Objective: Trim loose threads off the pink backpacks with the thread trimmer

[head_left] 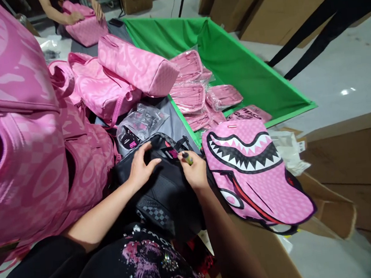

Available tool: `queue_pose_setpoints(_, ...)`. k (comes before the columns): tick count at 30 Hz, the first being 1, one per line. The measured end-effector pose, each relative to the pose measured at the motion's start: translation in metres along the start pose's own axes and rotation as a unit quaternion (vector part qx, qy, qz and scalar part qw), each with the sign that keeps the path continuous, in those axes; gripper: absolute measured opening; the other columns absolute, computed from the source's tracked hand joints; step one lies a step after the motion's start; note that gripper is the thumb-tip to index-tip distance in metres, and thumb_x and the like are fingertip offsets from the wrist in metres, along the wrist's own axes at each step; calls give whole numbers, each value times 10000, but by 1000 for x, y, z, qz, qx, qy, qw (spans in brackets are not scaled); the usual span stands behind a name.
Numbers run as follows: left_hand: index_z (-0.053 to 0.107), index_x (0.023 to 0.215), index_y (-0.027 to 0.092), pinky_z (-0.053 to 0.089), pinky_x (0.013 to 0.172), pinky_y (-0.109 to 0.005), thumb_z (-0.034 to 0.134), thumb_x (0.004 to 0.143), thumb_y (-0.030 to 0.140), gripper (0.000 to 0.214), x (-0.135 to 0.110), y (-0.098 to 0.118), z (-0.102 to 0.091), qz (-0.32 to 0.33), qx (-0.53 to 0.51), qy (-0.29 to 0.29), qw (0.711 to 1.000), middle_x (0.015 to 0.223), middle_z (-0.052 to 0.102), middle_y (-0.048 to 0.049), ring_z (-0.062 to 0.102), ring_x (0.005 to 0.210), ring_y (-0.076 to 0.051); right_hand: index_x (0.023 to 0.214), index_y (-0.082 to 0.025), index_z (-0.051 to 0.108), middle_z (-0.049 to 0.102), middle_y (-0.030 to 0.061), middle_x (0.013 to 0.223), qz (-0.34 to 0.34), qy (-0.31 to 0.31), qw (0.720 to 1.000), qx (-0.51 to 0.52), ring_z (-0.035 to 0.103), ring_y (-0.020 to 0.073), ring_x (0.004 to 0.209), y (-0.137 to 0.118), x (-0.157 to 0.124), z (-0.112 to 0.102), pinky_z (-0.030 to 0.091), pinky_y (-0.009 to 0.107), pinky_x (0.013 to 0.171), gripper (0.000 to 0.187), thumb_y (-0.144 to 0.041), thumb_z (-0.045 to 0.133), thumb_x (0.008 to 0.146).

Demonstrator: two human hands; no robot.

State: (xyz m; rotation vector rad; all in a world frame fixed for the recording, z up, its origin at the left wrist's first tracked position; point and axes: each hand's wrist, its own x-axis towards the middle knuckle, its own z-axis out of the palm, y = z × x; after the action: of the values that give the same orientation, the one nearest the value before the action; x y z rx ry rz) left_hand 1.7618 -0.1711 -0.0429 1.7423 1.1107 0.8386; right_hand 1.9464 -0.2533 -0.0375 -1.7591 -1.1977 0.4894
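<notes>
A black bag [166, 189] with a grey checker pattern lies in front of me. My left hand [141, 165] rests on its top with the fingers curled against the fabric. My right hand [193, 171] is closed around a small pen-like tool with a yellow-green tip [188, 158], held at the bag's upper edge near a pink tag [173, 153]. A pink backpack with a shark-mouth print [254, 176] lies just right of the black bag.
Pink bags [18, 142] are piled at my left and behind. A green cloth bin [240, 63] holds bagged pink items. Clear plastic packets [141, 125] sit behind the black bag. Another person's hands [81, 13] hold a pink bag at the back. Cardboard boxes [348, 158] stand right.
</notes>
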Motion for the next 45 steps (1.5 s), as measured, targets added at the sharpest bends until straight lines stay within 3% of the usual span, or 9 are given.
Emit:
queue_pose_setpoints(4, 355, 1501, 147, 280, 1183, -555, 773, 781, 375, 863, 10, -24, -13, -31, 259, 14, 965, 1561, 375, -209, 325, 1457, -367, 1045, -209, 732, 740, 72, 993, 28, -89, 970, -224, 669, 226, 902, -1, 22, 8, 445, 288, 764, 330, -128, 479, 850)
queue_pose_setpoints(9, 456, 1436, 171, 399, 1078, -499, 704, 833, 472, 719, 14, -43, -11, -31, 348, 5, 937, 1364, 587, -165, 520, 1276, -342, 1155, -238, 730, 761, 98, 1002, 35, -253, 900, -353, 689, 238, 943, -10, 49, 20, 420, 273, 744, 354, -143, 523, 885)
queue_pose_setpoints(13, 518, 1375, 189, 408, 1045, -445, 711, 827, 497, 658, 13, -50, -9, -13, 337, 32, 941, 1311, 628, -131, 547, 1227, -319, 1058, -223, 763, 765, 75, 950, 37, -324, 897, -299, 690, 221, 931, 0, 66, 18, 399, 242, 700, 251, -176, 599, 874)
queue_pose_setpoints(18, 553, 1337, 196, 414, 1022, -425, 718, 809, 538, 650, 12, -57, -10, 12, 326, 33, 945, 1284, 646, -125, 566, 1200, -313, 1027, -213, 758, 750, 17, 875, 57, -336, 916, -213, 681, 188, 831, 10, 69, 18, 395, 217, 669, 199, -261, 620, 892)
queue_pose_setpoints(24, 566, 1318, 181, 414, 1018, -426, 673, 845, 539, 602, 12, -59, -12, 22, 321, 41, 946, 1277, 651, -118, 564, 1196, -302, 1088, -240, 745, 755, 79, 988, 47, -365, 871, -325, 679, 228, 943, -3, 68, 43, 397, 257, 705, 243, -252, 588, 903)
queue_pose_setpoints(32, 566, 1321, 181, 414, 1002, -411, 678, 845, 528, 600, 12, -59, -9, 25, 328, 38, 944, 1271, 652, -114, 562, 1185, -298, 1120, -202, 718, 718, 130, 1102, 56, -332, 838, -430, 638, 266, 1056, -8, 46, 48, 412, 278, 717, 303, -175, 490, 922)
queue_pose_setpoints(38, 582, 1295, 171, 408, 1006, -409, 643, 869, 531, 561, 11, -58, -9, 14, 330, 46, 943, 1247, 659, -126, 567, 1178, -298, 1048, -244, 736, 751, 56, 993, 87, -373, 858, -343, 679, 200, 947, -2, 50, 57, 417, 233, 714, 262, -246, 497, 940)
queue_pose_setpoints(42, 583, 1294, 175, 411, 999, -402, 649, 860, 546, 575, 11, -60, -11, 16, 326, 39, 944, 1252, 660, -119, 567, 1179, -298, 1072, -243, 744, 749, 89, 996, 81, -366, 856, -356, 680, 230, 949, -1, 48, 51, 428, 257, 738, 298, -190, 506, 901)
queue_pose_setpoints(45, 584, 1300, 181, 410, 1003, -400, 629, 870, 558, 574, 11, -62, -10, 20, 320, 36, 947, 1255, 661, -113, 569, 1175, -291, 1175, -276, 703, 740, 69, 1061, 57, -317, 895, -310, 667, 229, 987, -3, 47, 54, 434, 257, 769, 343, -210, 511, 898)
